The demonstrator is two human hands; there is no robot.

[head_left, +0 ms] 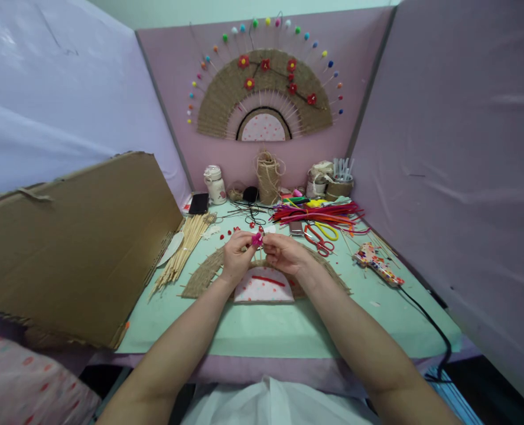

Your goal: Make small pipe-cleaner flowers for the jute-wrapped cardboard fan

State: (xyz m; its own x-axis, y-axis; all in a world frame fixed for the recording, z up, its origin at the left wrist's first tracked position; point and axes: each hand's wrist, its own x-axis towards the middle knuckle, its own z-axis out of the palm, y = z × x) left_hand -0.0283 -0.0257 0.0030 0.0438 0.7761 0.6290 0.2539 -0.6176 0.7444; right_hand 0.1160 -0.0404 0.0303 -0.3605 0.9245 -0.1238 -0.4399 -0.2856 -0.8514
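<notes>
Between my two hands, above a half-round twine fan (204, 274), is a small magenta flower (257, 239). My left hand (237, 255) pinches it from the left. From the right, my right hand (286, 252) has thumb and forefinger closed at its edge; what exactly those fingertips grip is too small to make out. The fan lies flat on the table below both hands, which hide part of it. On its pale dotted centre (262, 289) rests a short red strip (268, 280). Small red flowers (236, 229) lie just beyond my left hand.
A glue gun (377, 264) with a black cord lies at right. Red-handled scissors (319, 241) and pipe cleaners (319, 213) lie behind my right hand. Bamboo sticks (186, 248) and a cardboard sheet (80, 248) are at left. A finished fan (220, 97) hangs on the back wall.
</notes>
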